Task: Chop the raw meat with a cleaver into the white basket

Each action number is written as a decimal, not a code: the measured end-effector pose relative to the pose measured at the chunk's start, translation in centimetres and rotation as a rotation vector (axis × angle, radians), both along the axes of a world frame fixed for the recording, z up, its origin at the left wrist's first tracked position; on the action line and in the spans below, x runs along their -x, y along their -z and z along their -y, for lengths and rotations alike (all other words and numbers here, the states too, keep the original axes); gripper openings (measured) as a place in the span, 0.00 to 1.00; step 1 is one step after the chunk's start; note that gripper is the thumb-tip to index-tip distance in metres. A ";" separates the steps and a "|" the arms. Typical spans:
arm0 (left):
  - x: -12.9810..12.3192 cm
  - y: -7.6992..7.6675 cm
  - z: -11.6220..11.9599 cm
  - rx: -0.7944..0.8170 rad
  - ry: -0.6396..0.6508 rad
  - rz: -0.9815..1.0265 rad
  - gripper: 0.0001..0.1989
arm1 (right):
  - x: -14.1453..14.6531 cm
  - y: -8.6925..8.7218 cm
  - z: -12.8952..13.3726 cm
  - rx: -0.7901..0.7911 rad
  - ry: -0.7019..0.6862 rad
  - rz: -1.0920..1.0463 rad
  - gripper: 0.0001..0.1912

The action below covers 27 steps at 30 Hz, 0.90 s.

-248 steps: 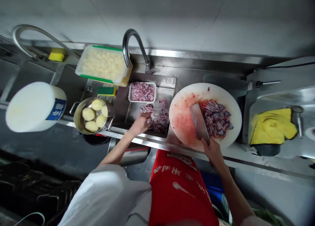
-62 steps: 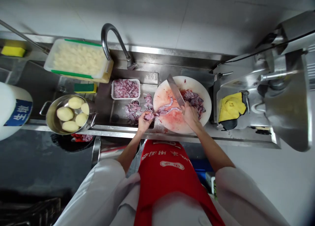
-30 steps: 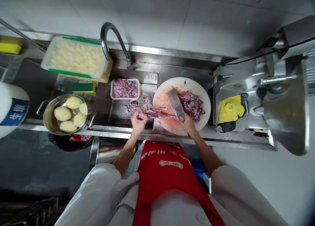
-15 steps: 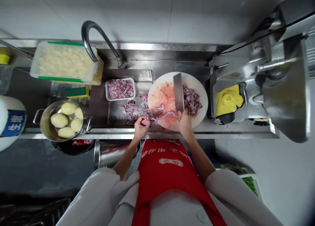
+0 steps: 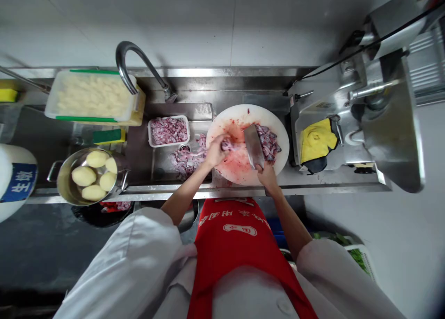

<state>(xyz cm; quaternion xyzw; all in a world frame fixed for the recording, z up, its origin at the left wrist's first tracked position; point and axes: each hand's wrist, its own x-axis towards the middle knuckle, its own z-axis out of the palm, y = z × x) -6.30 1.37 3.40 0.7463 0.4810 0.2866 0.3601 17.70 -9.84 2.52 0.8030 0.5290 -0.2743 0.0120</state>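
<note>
A: Look at the left hand (image 5: 216, 152)! It's curling round a pinkish meat piece (image 5: 227, 144), fingers closing on it over the left part of the round board (image 5: 214, 130).

B: And the piece is sitting at the fingertips, on the side facing the cleaver (image 5: 253, 145). I can't tell whether it's touching the board.

A: The right hand (image 5: 267, 174) is clenching the cleaver's handle, blade slanting away and leftward, a short stained stretch separating it from the piece.

B: Just right of the blade, a dark cut pile (image 5: 269, 143) is crowding that side. Stained board is running past the piece toward the far rim.

A: Down in front, the board's near rim is lying close to the table's (image 5: 313, 185) front edge. The right wrist is crossing there!

B: Leftward, the board is bordering the sink (image 5: 160, 157), where loose meat (image 5: 186, 162) is lying below the white basket (image 5: 149, 134). The faucet (image 5: 129, 54) is arching behind, well apart from both hands.
</note>
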 end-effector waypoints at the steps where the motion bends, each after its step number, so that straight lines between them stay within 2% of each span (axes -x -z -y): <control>1: -1.0 0.9 -0.3 0.004 0.073 -0.142 0.26 | -0.4 -0.1 0.2 0.008 0.006 0.017 0.16; 3: -1.6 2.4 0.1 -0.018 0.133 -0.439 0.26 | -0.7 -0.4 0.7 0.026 0.012 0.036 0.17; 5: -0.6 3.4 1.3 -0.057 0.117 -0.681 0.25 | -0.3 -0.8 0.8 0.046 0.009 0.043 0.17; 9: 2.5 3.5 3.6 -0.073 0.146 -0.913 0.20 | 1.6 -2.2 0.1 0.063 -0.014 0.055 0.17; 12: 3.6 3.3 4.5 -0.040 0.185 -0.951 0.18 | 3.4 -3.4 -1.0 0.052 -0.064 0.045 0.17; 16: 3.8 3.2 5.2 0.045 0.158 -0.943 0.17 | 5.3 -4.0 -2.4 0.043 -0.137 0.070 0.18; 20: 4.0 2.9 5.4 0.098 0.134 -0.910 0.16 | 6.5 -3.7 -3.2 0.029 -0.200 0.107 0.19; 23: 4.2 2.8 5.5 0.118 0.129 -0.885 0.16 | 7.1 -3.2 -3.3 0.082 -0.248 0.091 0.19; 27: 4.8 2.6 6.1 0.117 0.135 -0.870 0.18 | 7.2 -2.7 -3.1 0.095 -0.249 0.081 0.19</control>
